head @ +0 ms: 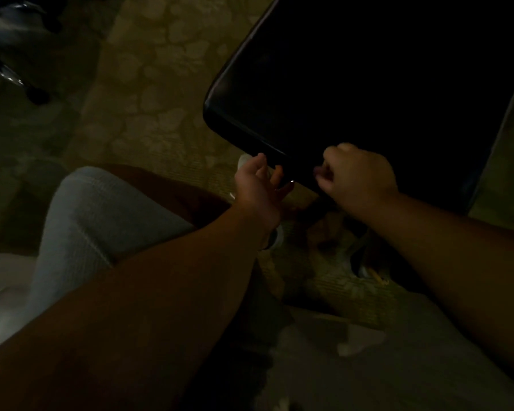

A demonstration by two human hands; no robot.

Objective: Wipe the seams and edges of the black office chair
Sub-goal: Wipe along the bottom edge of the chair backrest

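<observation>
The black office chair's seat (pixel 353 84) fills the upper right, with its rounded near corner (pixel 217 114) over the carpet. My left hand (pixel 258 185) is at the seat's near edge, thumb up and fingers stretched out to touch the underside of the rim. My right hand (pixel 356 176) rests curled in a fist on the same edge, a little to the right. In this dim light I see no cloth in it. A small pale thing (pixel 245 161) peeks out behind my left thumb, and I cannot tell what it is.
Patterned beige carpet (pixel 161 99) lies under and left of the chair. My knee in light grey trousers (pixel 101 209) is at the lower left. Another chair's chrome base with castors (pixel 27 84) stands at the far left. Dark parts of the chair base (pixel 362 256) lie below my right arm.
</observation>
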